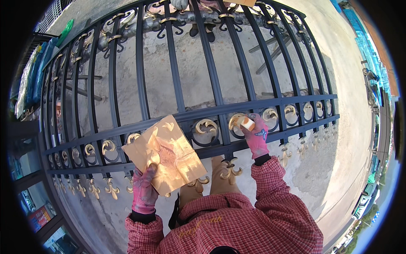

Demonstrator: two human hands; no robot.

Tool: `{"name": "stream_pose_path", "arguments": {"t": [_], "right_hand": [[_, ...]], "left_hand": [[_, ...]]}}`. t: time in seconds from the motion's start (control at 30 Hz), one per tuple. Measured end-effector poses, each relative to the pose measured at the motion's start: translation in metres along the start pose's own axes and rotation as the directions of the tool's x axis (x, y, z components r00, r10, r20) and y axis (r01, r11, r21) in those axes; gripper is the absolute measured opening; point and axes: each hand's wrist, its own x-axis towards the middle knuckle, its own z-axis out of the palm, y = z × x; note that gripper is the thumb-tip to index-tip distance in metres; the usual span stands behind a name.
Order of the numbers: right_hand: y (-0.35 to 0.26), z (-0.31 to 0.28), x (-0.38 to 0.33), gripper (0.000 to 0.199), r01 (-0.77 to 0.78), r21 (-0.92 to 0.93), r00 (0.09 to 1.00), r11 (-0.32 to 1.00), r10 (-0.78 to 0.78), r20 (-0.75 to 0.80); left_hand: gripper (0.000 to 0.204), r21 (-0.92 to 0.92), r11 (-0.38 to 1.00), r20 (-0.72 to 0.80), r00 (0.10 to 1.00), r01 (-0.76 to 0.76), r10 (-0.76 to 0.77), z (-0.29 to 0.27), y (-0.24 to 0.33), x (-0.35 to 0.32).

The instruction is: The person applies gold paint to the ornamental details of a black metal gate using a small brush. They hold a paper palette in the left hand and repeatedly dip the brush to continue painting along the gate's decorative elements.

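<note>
A dark metal fence panel [203,111] lies across in front of me, its lower rail set with rings that hold gold scrolls. In my left hand [144,191], gloved in pink and grey, is a square piece of cardboard [179,167] smeared with gold paint. The thumb lies on top of it. My right hand [257,137], in a pink glove, pinches a small white sponge [248,124] with a brownish stain. It is at a ring with a gold scroll [234,122]; whether the sponge touches the scroll I cannot tell.
Gold spear-shaped finials [230,171] stick out from the panel's near edge, close to my legs. Across the panel, another person's gloved hand [179,4] rests near the far rail. Trestle legs [277,53] stand beneath the panel. Blue-wrapped goods [31,78] lie at the left.
</note>
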Motion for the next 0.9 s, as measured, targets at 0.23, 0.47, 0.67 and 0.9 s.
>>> {"name": "stream_pose_path", "arguments": {"t": [0.23,0.47,0.67,0.9], "right_hand": [[0.013,0.005,0.011,0.045,0.160,-0.217,0.983,0.963,-0.135,0.126],[0.008,0.006,0.015,0.046,0.158,-0.367,0.987,0.917,-0.152,0.045],[0.009,-0.002,0.007,0.038,-0.007,-0.254,1.000,0.967,0.011,0.013],[-0.054,0.020,-0.023,0.037,-0.076,0.169,0.995,0.983,0.064,0.075]], "left_hand": [[0.047,-0.019,1.000,0.006,1.000,0.000,0.000,-0.001,0.002,0.000],[0.047,-0.034,0.999,0.001,1.000,-0.015,0.015,-0.004,-0.003,0.004],[0.048,-0.028,0.999,-0.021,0.999,-0.031,0.031,-0.016,-0.005,0.004],[0.047,-0.038,0.998,-0.063,0.997,-0.046,0.043,-0.045,-0.001,-0.004]]}}
